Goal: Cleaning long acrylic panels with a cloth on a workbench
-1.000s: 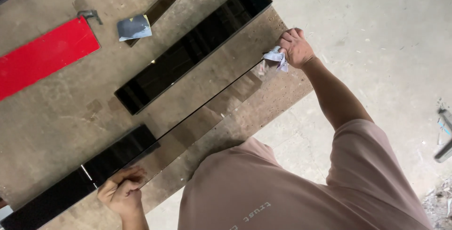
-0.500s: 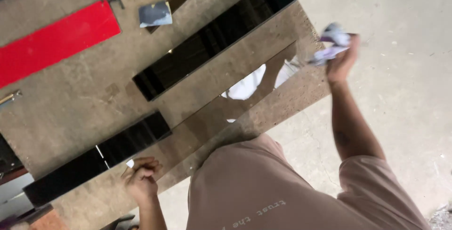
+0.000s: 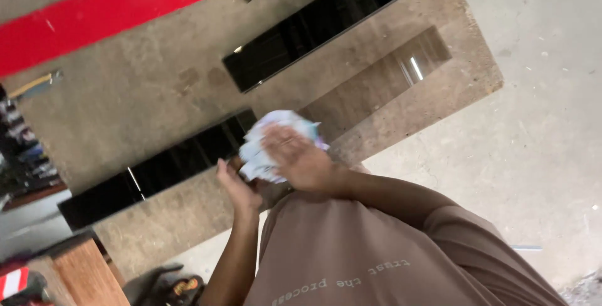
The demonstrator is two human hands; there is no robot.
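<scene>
— Head view: what is changing across the brown workbench top (image 3: pixel 157 93) and the long black glass strip (image 3: pixel 169 165)?

— Both hands are now meeting mid-frame; right hand (image 3: pixel 301 158) and left hand (image 3: pixel 237 187) are clenching the crumpled white cloth (image 3: pixel 266 140), lifted off the strip.

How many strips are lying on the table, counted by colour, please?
Black strips: 2, one far and one near
Red strip: 1
Clear, mirror-like strip: 1
Total: 4
</scene>
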